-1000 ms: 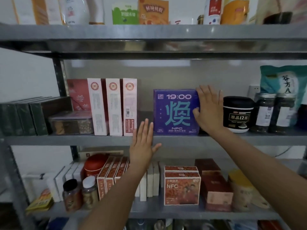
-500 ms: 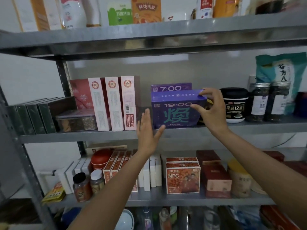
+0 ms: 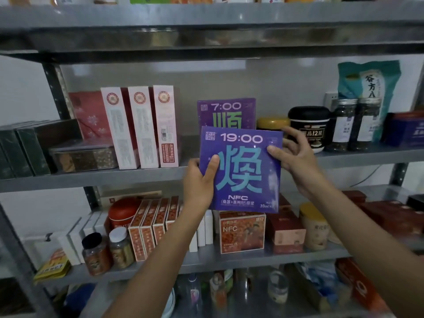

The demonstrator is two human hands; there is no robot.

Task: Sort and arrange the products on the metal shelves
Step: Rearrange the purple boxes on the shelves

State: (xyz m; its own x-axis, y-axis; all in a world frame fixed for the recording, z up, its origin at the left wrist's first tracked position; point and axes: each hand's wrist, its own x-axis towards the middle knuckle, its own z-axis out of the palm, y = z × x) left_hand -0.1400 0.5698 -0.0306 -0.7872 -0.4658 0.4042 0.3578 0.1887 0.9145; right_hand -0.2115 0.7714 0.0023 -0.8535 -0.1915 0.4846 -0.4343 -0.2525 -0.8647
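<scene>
Spanning the view, your metal shelves point(image 3: 137, 177) hold stock, and the purple 19:00 box point(image 3: 241, 171) is upright between your hands, before the 7:00 box point(image 3: 226, 113). Your left hand point(image 3: 199, 182) grips its lower left edge; your right hand point(image 3: 296, 154) pinches its upper right edge.

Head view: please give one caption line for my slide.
Left hand and right hand hold the purple 19:00 box in front of the shelved 7:00 box.
</scene>
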